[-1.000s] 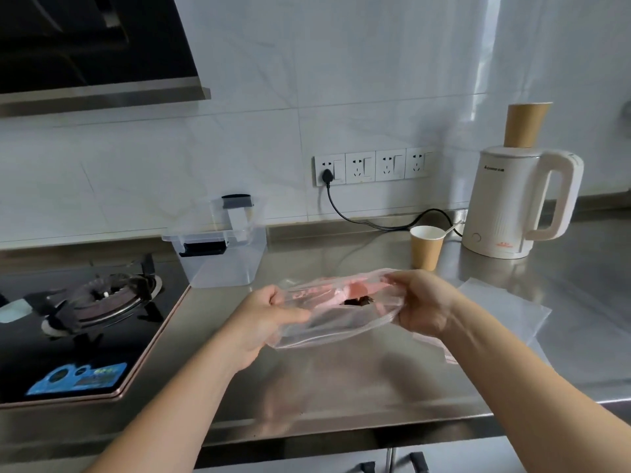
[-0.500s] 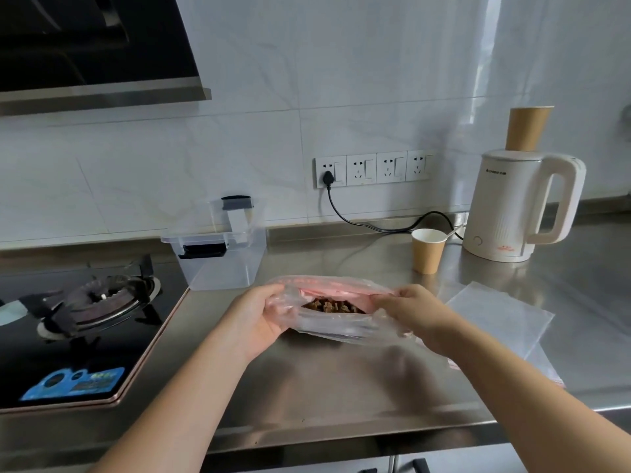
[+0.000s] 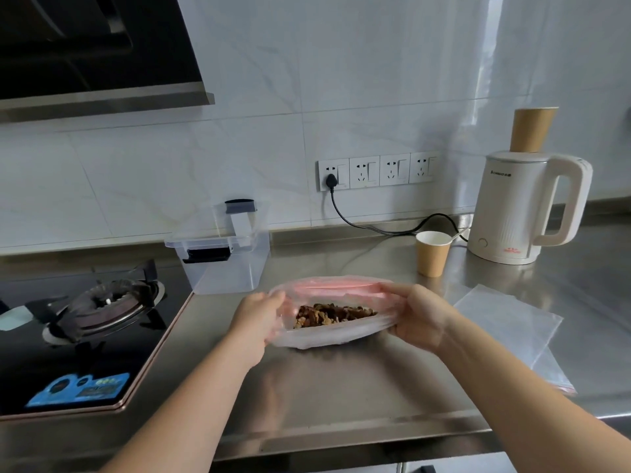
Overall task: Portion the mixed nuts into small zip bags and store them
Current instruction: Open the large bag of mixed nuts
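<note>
A clear zip bag [image 3: 327, 336] with a pink seal strip rests on the steel counter [image 3: 341, 397], its mouth spread wide toward me. Brown mixed nuts [image 3: 333, 315] lie inside it. My left hand [image 3: 259, 317] grips the bag's left end and my right hand [image 3: 421, 315] grips its right end, pulling the opening apart. Flat empty zip bags [image 3: 508, 322] lie on the counter just right of my right hand.
A clear plastic container [image 3: 225, 261] with a raised lid stands behind the bag. A paper cup [image 3: 433, 254] and a white kettle [image 3: 522, 206] with a cup on top stand at the back right, its cord plugged into the wall. A gas hob [image 3: 95, 305] fills the left.
The bag has come down from mid-air onto the counter. Its mouth has been spread open, so the nuts now show inside.
</note>
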